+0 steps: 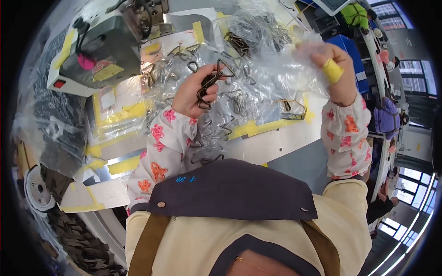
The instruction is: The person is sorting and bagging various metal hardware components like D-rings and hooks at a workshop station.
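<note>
My left hand (195, 94) is closed around several bronze-coloured metal triangle rings (207, 87), some of which stick out past the fingers. Off to the right, my right hand (338, 69) is raised and pinches the edge of a clear plastic bag (287, 69). A yellow band (332, 71) is wrapped on that hand. The bag spreads across the table between both hands. More metal rings (237, 43) lie in and under the crumpled plastic, and a few loose ones (184, 51) sit beyond my left hand.
A grey-and-white machine (99, 50) stands at the far left of the white table (262, 142), which has yellow tape on it. A white fan (39, 186) and brown strips (76, 234) are at the lower left. A blue bin (352, 60) and other people are at the right.
</note>
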The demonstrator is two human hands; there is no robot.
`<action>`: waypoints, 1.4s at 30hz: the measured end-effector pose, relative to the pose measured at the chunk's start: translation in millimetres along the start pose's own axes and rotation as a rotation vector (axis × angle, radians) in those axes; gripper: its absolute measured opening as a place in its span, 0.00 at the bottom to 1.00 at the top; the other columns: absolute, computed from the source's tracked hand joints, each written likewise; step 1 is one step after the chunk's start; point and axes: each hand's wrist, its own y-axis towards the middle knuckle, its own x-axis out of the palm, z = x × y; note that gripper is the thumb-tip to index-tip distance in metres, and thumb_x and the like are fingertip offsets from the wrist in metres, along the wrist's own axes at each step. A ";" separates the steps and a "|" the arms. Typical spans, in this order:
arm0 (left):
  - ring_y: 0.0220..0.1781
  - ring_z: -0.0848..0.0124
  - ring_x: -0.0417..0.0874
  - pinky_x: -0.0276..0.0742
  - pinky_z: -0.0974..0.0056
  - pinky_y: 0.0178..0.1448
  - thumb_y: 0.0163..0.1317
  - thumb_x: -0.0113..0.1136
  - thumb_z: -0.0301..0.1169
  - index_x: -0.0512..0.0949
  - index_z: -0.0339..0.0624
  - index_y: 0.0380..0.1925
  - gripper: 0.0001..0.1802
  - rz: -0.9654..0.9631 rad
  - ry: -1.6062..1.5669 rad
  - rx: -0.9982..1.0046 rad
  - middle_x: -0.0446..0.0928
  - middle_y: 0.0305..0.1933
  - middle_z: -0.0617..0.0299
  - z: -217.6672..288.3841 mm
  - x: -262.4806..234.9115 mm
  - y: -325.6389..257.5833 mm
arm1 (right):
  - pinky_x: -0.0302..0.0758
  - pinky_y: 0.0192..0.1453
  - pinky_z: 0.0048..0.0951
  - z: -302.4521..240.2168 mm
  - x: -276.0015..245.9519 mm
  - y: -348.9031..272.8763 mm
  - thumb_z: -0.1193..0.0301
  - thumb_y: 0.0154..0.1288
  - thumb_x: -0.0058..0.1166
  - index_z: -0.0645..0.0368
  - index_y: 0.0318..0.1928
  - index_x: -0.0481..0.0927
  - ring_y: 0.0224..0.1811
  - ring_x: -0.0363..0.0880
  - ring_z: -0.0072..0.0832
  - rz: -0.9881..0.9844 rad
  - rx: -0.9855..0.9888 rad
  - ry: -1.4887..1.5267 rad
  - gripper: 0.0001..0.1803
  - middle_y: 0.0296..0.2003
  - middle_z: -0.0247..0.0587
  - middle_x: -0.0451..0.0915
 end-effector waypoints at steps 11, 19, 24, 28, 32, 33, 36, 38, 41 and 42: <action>0.19 0.73 0.69 0.66 0.74 0.19 0.57 0.47 0.32 0.72 0.36 0.34 0.11 0.341 0.652 0.132 0.73 0.28 0.56 11.1 57.0 172.4 | 0.61 0.25 0.19 99.7 -6.5 -105.5 0.84 0.50 0.37 0.60 0.41 0.68 0.23 0.63 0.16 0.125 0.554 0.574 0.16 0.21 0.32 0.67; 0.31 0.72 0.76 0.72 0.69 0.37 0.55 0.52 0.32 0.71 0.33 0.43 0.17 0.147 1.480 0.323 0.76 0.33 0.56 -7.7 32.0 57.6 | 0.64 0.25 0.27 128.3 13.8 -107.2 0.65 0.51 0.55 0.65 0.34 0.72 0.19 0.65 0.29 -0.078 0.400 -0.388 0.15 0.16 0.41 0.69; 0.27 0.71 0.75 0.71 0.70 0.33 0.43 0.61 0.28 0.66 0.35 0.48 0.29 0.041 1.901 0.486 0.75 0.32 0.54 -47.3 0.6 32.5 | 0.62 0.22 0.23 145.0 35.6 -94.2 0.60 0.46 0.62 0.66 0.32 0.72 0.16 0.62 0.21 -0.085 0.422 -0.391 0.21 0.14 0.38 0.68; 0.23 0.73 0.71 0.69 0.70 0.30 0.41 0.64 0.29 0.66 0.35 0.48 0.31 0.036 1.611 0.200 0.71 0.26 0.59 -44.8 4.4 41.4 | 0.66 0.27 0.22 159.9 53.5 -86.3 0.65 0.49 0.59 0.66 0.30 0.74 0.21 0.68 0.20 -0.017 0.291 -0.287 0.16 0.18 0.39 0.73; 0.21 0.76 0.69 0.67 0.71 0.27 0.40 0.65 0.31 0.69 0.34 0.44 0.28 -0.117 1.676 0.081 0.69 0.22 0.62 -29.2 10.2 35.2 | 0.65 0.29 0.20 148.1 47.6 -77.8 0.69 0.53 0.55 0.65 0.30 0.75 0.25 0.68 0.16 0.012 0.355 -0.107 0.11 0.21 0.32 0.74; 0.21 0.77 0.68 0.67 0.71 0.27 0.41 0.65 0.32 0.71 0.34 0.41 0.26 -0.110 1.686 0.043 0.69 0.21 0.63 -28.5 7.6 34.1 | 0.65 0.29 0.20 147.4 45.2 -77.2 0.69 0.53 0.55 0.65 0.30 0.75 0.25 0.68 0.16 0.004 0.352 -0.107 0.11 0.21 0.32 0.74; 0.21 0.78 0.67 0.66 0.71 0.27 0.43 0.65 0.34 0.74 0.34 0.35 0.20 -0.083 1.640 0.071 0.69 0.20 0.65 -36.3 2.6 36.9 | 0.59 0.28 0.14 152.5 40.9 -73.1 0.69 0.55 0.53 0.62 0.30 0.75 0.23 0.61 0.10 0.149 0.593 0.281 0.08 0.21 0.24 0.70; 0.22 0.78 0.68 0.66 0.72 0.28 0.46 0.63 0.34 0.75 0.35 0.32 0.17 -0.046 1.579 0.138 0.71 0.21 0.66 -43.1 -0.3 39.5 | 0.59 0.27 0.14 147.5 45.4 -72.2 0.69 0.55 0.53 0.61 0.30 0.75 0.23 0.61 0.10 0.103 0.531 0.235 0.08 0.21 0.23 0.70; 0.24 0.79 0.70 0.67 0.73 0.29 0.51 0.59 0.34 0.74 0.35 0.32 0.13 -0.094 1.134 0.119 0.74 0.25 0.66 -48.1 -2.0 43.0 | 0.59 0.27 0.13 131.3 43.1 -70.1 0.68 0.54 0.54 0.61 0.32 0.75 0.23 0.62 0.10 0.089 0.502 0.253 0.09 0.22 0.24 0.70; 0.24 0.80 0.71 0.67 0.74 0.29 0.53 0.58 0.33 0.74 0.36 0.32 0.12 -0.003 0.962 0.119 0.74 0.26 0.66 -49.0 2.0 37.8 | 0.59 0.28 0.13 125.1 41.4 -69.0 0.68 0.53 0.55 0.61 0.34 0.74 0.24 0.63 0.10 0.123 0.532 0.318 0.11 0.23 0.24 0.70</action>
